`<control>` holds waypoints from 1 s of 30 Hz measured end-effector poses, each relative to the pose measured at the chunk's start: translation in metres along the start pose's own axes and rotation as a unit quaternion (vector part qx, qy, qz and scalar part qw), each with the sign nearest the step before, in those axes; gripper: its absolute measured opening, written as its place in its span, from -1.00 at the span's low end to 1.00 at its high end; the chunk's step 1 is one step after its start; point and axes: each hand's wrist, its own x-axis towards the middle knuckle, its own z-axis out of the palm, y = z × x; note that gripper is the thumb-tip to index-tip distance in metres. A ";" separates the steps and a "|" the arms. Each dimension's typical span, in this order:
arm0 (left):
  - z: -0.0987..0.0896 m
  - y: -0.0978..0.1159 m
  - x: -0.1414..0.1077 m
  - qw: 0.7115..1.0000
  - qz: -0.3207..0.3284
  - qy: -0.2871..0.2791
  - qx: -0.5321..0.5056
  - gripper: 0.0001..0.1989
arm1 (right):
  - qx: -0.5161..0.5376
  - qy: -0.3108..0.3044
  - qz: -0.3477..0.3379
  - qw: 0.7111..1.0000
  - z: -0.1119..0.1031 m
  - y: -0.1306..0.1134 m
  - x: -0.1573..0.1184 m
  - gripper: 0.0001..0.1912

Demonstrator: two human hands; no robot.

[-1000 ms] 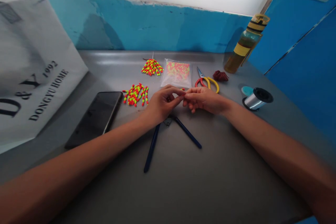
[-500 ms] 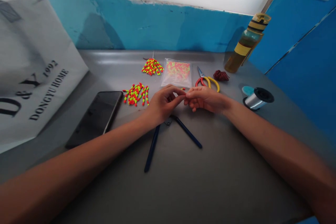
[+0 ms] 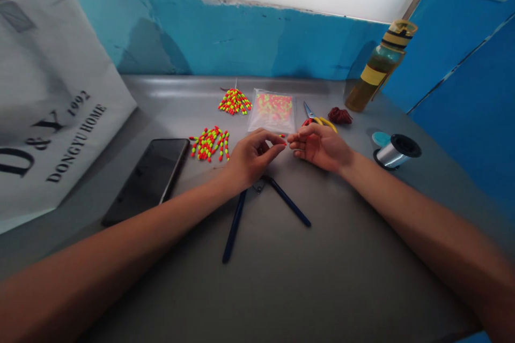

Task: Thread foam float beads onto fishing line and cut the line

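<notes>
Pinching a tiny neon bead (image 3: 284,142) between thumb and forefinger, the left hand (image 3: 253,158) sits just apart from the right hand (image 3: 321,147), whose fingers are loosely curled and hold nothing that shows. Nearest the left hand lies a bunch of neon float beads (image 3: 208,143), with a second bunch (image 3: 234,102) further back; a clear plastic bag (image 3: 272,111) holds many more. Pliers with dark blue handles (image 3: 234,225) lie open under the wrists, and red-and-yellow-handled scissors (image 3: 319,123) lie just past the right hand, near a clear line spool (image 3: 396,151). Beyond the phone (image 3: 147,182), the desk (image 3: 341,262) has open room nearest the person — its far side ends at a blue wall (image 3: 225,32).
</notes>
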 end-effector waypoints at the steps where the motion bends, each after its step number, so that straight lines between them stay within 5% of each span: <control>1: 0.000 0.000 0.000 1.000 0.001 -0.001 -0.001 -0.85 | 0.015 0.008 -0.007 1.000 0.000 0.000 0.000 -0.90; 11: 0.000 0.003 0.000 1.000 -0.013 0.003 0.001 -0.85 | 0.029 -0.017 -0.012 0.999 -0.005 0.000 0.002 -0.97; 23: -0.001 0.008 -0.001 0.995 -0.087 0.015 -0.053 -0.83 | -0.229 -0.136 0.021 0.964 0.004 0.002 -0.004 -0.93; 30: -0.001 0.007 -0.001 0.995 -0.081 0.011 -0.056 -0.83 | -0.212 -0.110 -0.001 0.971 0.005 0.005 -0.004 -0.68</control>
